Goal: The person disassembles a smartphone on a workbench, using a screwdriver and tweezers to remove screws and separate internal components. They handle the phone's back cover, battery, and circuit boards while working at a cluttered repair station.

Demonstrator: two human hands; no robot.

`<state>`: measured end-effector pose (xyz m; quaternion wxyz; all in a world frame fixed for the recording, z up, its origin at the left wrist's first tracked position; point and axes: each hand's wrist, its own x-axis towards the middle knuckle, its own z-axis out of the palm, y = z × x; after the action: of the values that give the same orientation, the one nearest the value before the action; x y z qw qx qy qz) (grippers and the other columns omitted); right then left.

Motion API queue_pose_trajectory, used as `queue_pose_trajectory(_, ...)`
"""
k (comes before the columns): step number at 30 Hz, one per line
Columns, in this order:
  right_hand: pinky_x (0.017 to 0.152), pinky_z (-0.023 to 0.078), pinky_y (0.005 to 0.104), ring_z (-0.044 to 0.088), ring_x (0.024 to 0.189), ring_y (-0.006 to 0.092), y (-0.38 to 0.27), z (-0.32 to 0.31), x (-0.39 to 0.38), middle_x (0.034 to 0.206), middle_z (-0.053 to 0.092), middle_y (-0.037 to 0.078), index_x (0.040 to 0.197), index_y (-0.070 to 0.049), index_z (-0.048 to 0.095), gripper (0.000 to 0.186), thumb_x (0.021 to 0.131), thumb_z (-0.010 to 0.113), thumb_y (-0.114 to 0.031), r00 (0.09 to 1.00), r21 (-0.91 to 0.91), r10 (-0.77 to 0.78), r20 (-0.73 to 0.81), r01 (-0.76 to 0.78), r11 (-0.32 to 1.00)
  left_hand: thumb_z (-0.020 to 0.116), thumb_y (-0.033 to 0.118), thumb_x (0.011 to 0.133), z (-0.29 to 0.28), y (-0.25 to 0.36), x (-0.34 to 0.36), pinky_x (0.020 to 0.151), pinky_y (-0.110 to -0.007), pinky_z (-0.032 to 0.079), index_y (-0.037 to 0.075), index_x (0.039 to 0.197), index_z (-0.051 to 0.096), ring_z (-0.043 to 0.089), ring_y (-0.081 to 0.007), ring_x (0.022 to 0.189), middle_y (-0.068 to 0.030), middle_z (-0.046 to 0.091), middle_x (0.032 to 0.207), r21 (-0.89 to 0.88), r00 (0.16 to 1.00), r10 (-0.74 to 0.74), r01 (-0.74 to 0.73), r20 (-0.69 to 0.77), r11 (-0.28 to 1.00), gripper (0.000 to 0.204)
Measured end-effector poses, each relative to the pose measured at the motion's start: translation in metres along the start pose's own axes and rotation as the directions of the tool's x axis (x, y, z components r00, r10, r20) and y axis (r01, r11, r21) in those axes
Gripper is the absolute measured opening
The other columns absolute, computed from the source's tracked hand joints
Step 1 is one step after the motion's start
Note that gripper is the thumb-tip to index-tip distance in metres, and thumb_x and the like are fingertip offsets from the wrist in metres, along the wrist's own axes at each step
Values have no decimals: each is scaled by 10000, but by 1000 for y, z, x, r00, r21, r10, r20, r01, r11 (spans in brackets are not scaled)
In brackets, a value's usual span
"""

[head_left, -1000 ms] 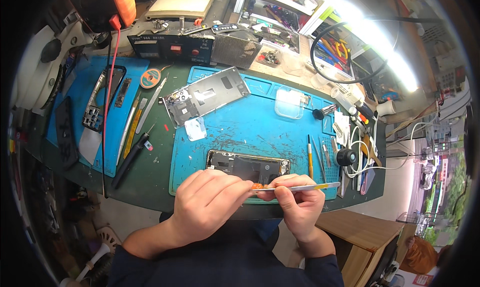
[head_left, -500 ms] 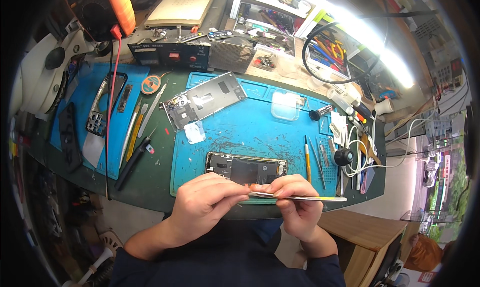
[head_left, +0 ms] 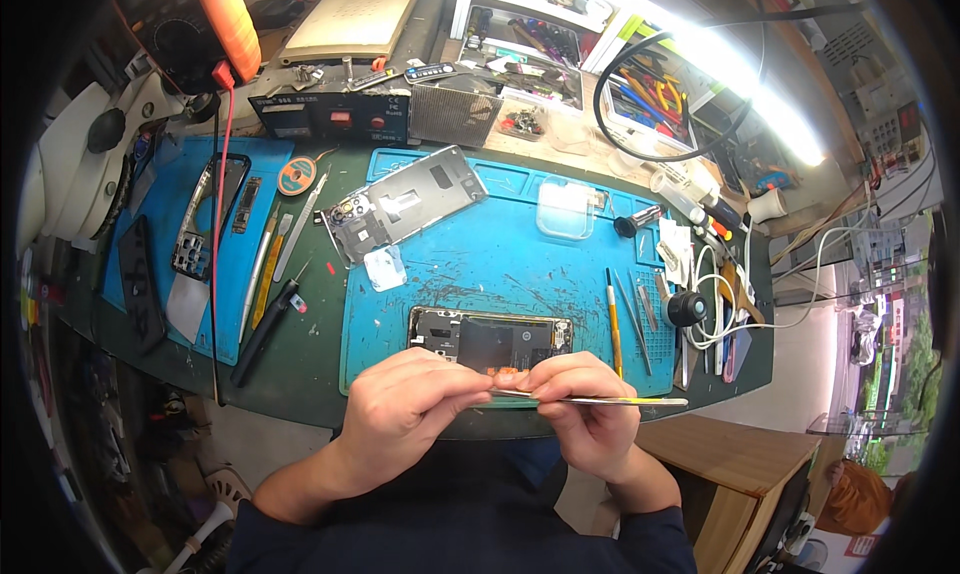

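Note:
My right hand (head_left: 590, 414) pinches a thin, flat, strip-like tool (head_left: 655, 402), pale with a yellow stretch, its far end sticking out to the right. My left hand (head_left: 410, 402) is closed, its thumb and fingertips meeting at the tool's left end; what exactly they grip is hidden. A small orange-toned bit (head_left: 507, 379) shows between the two hands, too small to name. Just beyond the hands lies an opened phone (head_left: 485, 339) with its dark battery and inner boards exposed, its near edge partly covered by my fingers.
Under the phone spreads a blue work mat (head_left: 450, 269). On it lie a grey phone back panel (head_left: 410, 199), a clear plastic box (head_left: 566, 209) and a yellow-handled tool (head_left: 614, 324). A black screwdriver (head_left: 268, 329) is at left, near a phone frame (head_left: 205, 219). White cable (head_left: 715, 314) coils at right.
The view has shifted slightly. Both hands stay together over the mat's near edge, and the strip-like tool has moved a little to the left with my right hand.

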<state>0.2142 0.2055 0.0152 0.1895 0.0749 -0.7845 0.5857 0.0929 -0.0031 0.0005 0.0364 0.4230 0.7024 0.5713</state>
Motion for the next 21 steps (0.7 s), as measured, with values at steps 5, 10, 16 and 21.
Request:
queue_pose_trajectory(5,933,646,404,786,1049,324,-1,1,4,1117,779,206,1168,53,700,198,989,784,67,1000,-11,-23,4,23,1000,915,40,855,0,-1,0,748,-364,606,44,1032,819,779,-260,828,-82,822,952,5,1000,-3,3,8,1000,201)
queue_pose_trajectory(10,923,645,398,789,1040,333,1,1,4,1110,788,218,1170,59,698,181,1003,770,60,1000,-35,-5,-7,5,999,913,37,854,-1,-1,-2,760,-369,606,42,1050,816,776,-268,840,-88,823,971,4,999,-38,38,38,999,219)
queue_pose_trajectory(16,859,634,317,795,1017,249,7,8,-1,1100,784,179,1167,52,693,94,1079,705,18,981,123,137,-140,-120,985,901,4,850,-5,-3,-1,776,-385,593,32,1079,799,752,-291,854,-98,803,965,162,998,-23,32,-56,986,253)
queue_pose_trajectory(21,780,610,250,780,997,146,15,7,-8,1094,778,131,1176,42,694,100,1113,688,-35,946,135,270,-181,-248,959,883,35,883,-12,-11,-12,795,-393,569,45,1105,797,720,-268,844,-67,765,928,356,992,51,-8,-112,935,238)
